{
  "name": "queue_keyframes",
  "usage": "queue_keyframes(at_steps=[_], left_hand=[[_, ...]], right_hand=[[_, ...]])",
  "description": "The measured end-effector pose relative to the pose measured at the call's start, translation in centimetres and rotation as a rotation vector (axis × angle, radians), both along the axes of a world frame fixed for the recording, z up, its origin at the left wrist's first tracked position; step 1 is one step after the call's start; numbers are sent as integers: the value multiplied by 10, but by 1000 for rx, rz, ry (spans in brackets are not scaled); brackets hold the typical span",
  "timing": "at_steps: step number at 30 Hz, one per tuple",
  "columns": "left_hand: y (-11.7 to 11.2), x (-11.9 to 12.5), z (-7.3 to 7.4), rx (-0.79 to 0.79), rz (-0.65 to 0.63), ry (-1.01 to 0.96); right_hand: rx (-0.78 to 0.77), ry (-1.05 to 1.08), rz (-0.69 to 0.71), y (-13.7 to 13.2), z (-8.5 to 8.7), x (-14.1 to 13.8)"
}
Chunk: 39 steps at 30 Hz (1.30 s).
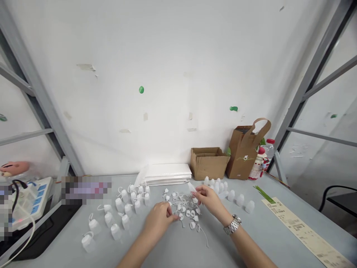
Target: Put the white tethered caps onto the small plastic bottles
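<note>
My left hand (160, 217) rests on the grey table with its fingers pinched together at the edge of a heap of small white caps with thin loops (186, 208); what it pinches is too small to name. My right hand (208, 197), with a metal watch on the wrist, holds a small clear bottle (192, 187) by its fingertips just above the heap. Left of my hands stand several small white bottles with caps fitted (122, 210). Behind my right hand stand several bottles without loops (223, 188).
A stack of white padded envelopes (167, 174) lies at the wall. An open cardboard box (208, 162), a brown paper bag (245, 150) and drink bottles (263, 158) stand at the back right. A long printed paper strip (301, 227) lies right. A power strip (30, 201) sits left.
</note>
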<state>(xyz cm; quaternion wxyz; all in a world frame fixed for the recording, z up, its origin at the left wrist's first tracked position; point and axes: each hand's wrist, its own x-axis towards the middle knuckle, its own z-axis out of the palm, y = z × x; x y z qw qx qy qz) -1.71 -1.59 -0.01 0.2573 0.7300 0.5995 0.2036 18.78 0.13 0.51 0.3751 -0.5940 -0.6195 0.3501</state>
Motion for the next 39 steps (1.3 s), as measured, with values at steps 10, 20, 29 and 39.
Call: queue_keyframes(at_steps=[10,20,29,39], left_hand=[[7,-6,-1,-40,80,-179],[11,-6,16,-199,133,-818],[3,1,10,-423,174,-1139],[0,6,8,-425,215,-1071]], right_hand=[[-17,293,105,-11,-5,-13],[35,205,138,-30,-5,-27],[29,115,158,-41,-5,-39],[22,148,167,-45,-2,-42]])
